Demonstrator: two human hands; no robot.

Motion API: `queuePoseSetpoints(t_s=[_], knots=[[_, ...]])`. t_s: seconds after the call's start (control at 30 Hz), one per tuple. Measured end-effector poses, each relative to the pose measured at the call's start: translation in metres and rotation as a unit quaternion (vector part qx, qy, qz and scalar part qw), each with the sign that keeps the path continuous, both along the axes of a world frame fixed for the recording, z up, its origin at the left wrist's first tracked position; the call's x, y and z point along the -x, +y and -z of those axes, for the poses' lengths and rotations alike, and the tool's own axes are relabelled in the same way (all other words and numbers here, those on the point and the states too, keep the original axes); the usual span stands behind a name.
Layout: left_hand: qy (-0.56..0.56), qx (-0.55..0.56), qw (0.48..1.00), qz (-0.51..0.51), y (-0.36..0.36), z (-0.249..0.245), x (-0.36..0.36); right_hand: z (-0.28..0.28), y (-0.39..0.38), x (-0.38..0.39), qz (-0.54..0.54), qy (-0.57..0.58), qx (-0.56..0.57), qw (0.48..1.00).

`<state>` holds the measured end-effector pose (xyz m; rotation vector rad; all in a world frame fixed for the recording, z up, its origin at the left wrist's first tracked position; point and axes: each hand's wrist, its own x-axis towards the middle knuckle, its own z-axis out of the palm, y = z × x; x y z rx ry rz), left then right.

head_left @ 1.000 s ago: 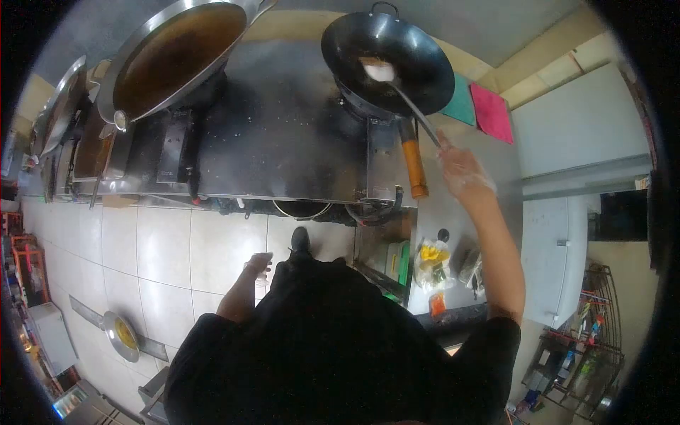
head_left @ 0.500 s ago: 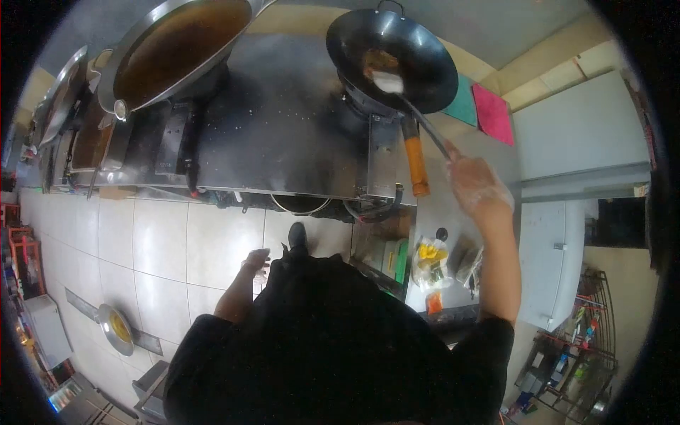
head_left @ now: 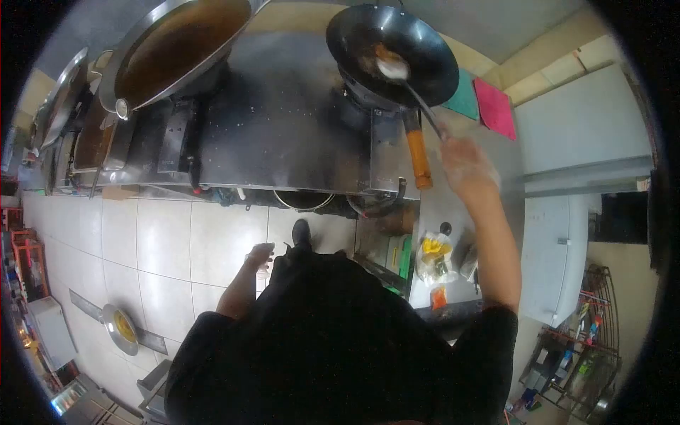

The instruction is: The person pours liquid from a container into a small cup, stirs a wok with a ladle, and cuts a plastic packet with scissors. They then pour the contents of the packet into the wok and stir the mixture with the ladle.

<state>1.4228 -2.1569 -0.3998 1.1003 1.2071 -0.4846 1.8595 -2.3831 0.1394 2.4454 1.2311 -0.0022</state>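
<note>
My right hand, in what looks like a clear plastic glove, grips the long handle of a metal ladle. The ladle's bowl rests inside a black wok, against some brown food at the wok's middle. Below the wok its wooden handle points toward me, to the left of my right hand and not held. My left hand hangs low beside my body over the tiled floor, its fingers apart and nothing in them.
A large pan of brown liquid stands at the left of the steel stove. Teal and pink cloths lie right of the wok. Bagged yellow food sits on the side counter. A white fridge stands at right.
The ladle's bowl has shifted slightly right and up the handle side within the wok, with my right hand moving along. The brown food has moved a little. My left hand has risen slightly.
</note>
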Motion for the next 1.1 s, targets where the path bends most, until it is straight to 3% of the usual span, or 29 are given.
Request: queuePoseSetpoints(t_s=[0.07,0.13,0.23,0.33,0.37,0.4,0.47,0.53,0.57,0.63,0.7,0.73,0.77,0.8,0.83,0.87,0.93,0.97,1.03,1.1], knots=[[-0.008,-0.004,1.000,-0.020,-0.003,-0.007,0.003,-0.006,0.000,0.003,-0.018,-0.026,-0.018,0.999],[-0.011,-0.003,0.999,-0.037,-0.009,-0.004,0.009,-0.029,0.014,0.011,0.099,0.059,0.047,0.992],[0.015,0.004,1.000,0.011,-0.004,0.008,0.019,-0.040,0.004,0.004,0.041,0.047,-0.021,0.998],[0.007,0.017,1.000,-0.024,-0.011,-0.015,0.020,-0.044,0.015,0.006,0.092,0.030,0.037,0.995],[0.007,0.018,1.000,-0.021,-0.012,-0.012,0.021,-0.022,0.007,-0.015,0.094,0.031,0.038,0.994],[0.002,0.022,1.000,-0.006,-0.011,-0.002,0.023,0.019,-0.009,-0.052,-0.050,-0.049,-0.024,0.997],[-0.004,0.023,1.000,0.011,-0.010,0.019,0.027,0.040,-0.019,-0.068,-0.190,-0.127,-0.086,0.970],[-0.067,0.047,0.995,-0.050,-0.009,0.035,0.030,0.033,-0.013,-0.059,-0.160,-0.164,0.088,0.970],[-0.068,0.045,0.995,-0.051,-0.007,0.022,0.025,0.015,-0.007,-0.044,-0.160,-0.165,0.086,0.969],[-0.014,-0.006,0.999,-0.036,-0.010,-0.022,0.007,-0.034,0.007,-0.005,0.079,0.044,0.114,0.989],[-0.033,-0.002,0.999,-0.037,-0.010,-0.005,0.010,-0.049,0.018,0.011,0.090,0.068,0.113,0.987],[-0.025,-0.015,0.999,0.027,-0.011,-0.002,0.009,-0.050,0.016,0.015,0.105,0.094,0.110,0.984],[-0.018,-0.017,0.998,0.063,-0.011,0.007,0.013,-0.028,0.003,0.001,0.108,0.096,0.112,0.983],[-0.011,-0.019,0.995,0.100,-0.011,0.014,0.017,0.014,-0.018,-0.024,-0.039,0.010,0.037,0.998],[-0.006,-0.021,0.990,0.136,-0.012,0.022,0.022,0.017,-0.021,-0.022,-0.114,-0.029,-0.003,0.993],[-0.006,0.003,0.994,0.108,-0.009,0.030,0.022,0.020,-0.024,-0.020,-0.185,-0.076,-0.042,0.979],[-0.011,0.026,0.997,0.074,-0.002,0.024,0.010,-0.030,-0.002,0.023,0.030,-0.003,0.090,0.996],[-0.003,0.009,0.999,0.046,-0.003,0.004,0.004,-0.028,-0.002,0.021,0.030,0.000,0.093,0.995],[-0.011,0.016,1.000,0.008,-0.007,0.010,0.008,-0.020,-0.002,0.009,-0.058,-0.018,0.049,0.997],[0.016,-0.009,0.999,0.046,-0.005,0.012,0.001,0.005,0.001,-0.007,-0.058,-0.027,-0.021,0.998]])
